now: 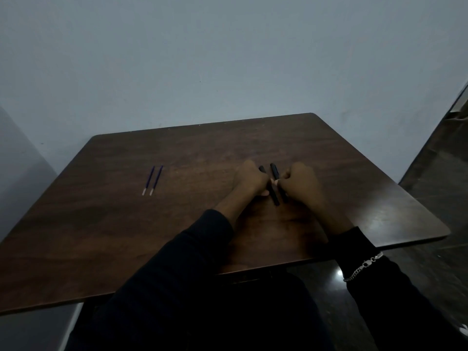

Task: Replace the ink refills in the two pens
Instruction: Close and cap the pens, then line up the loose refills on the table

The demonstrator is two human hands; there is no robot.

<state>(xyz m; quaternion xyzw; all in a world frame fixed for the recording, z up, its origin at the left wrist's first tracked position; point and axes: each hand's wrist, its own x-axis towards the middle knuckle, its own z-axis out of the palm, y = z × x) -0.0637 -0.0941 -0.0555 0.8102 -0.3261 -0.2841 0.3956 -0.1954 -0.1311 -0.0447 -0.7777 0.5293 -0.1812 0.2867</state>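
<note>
Two black pens lie side by side on the brown wooden table (pixel 126 236), right of centre. My left hand (pixel 249 179) curls around the left pen (pixel 273 196). My right hand (pixel 300 182) closes its fingers on the right pen (pixel 274 171). The middles of both pens are hidden by my fingers. Far to the left, two blue ink refills (pixel 152 180) with pale tips lie parallel on the table, apart from both hands.
A bare pale wall stands behind the table's far edge. The table's right edge drops to a dark glossy floor (pixel 430 178). A metal bracelet (pixel 364 266) sits over my right sleeve.
</note>
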